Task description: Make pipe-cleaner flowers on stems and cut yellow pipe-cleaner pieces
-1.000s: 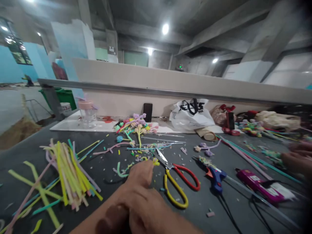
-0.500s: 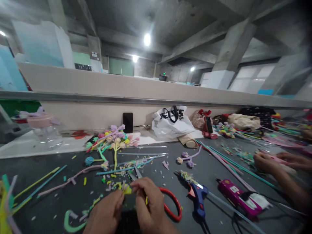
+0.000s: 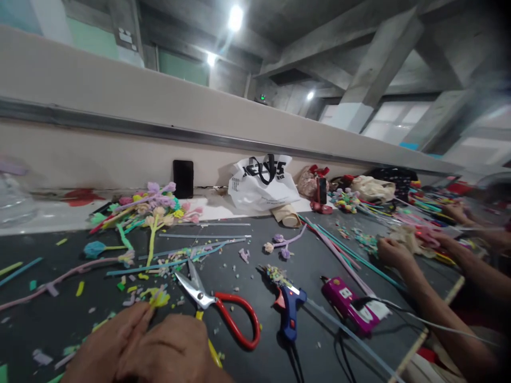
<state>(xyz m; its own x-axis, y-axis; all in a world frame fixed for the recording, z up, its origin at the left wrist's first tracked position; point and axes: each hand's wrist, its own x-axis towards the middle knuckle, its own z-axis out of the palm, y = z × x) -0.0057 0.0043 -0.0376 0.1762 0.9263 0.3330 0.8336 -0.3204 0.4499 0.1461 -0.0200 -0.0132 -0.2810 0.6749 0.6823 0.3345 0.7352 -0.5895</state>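
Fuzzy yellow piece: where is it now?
In the head view, the fuzzy yellow piece is left of centre, at the tip of the left hand, left of the scissors.

Left hand (image 3: 109, 340) pinches a yellow piece (image 3: 160, 297), right hand (image 3: 173, 348) touching it

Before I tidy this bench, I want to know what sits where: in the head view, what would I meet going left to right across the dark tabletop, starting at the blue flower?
Blue flower, yellow piece, scissors, blue glue gun, purple device.
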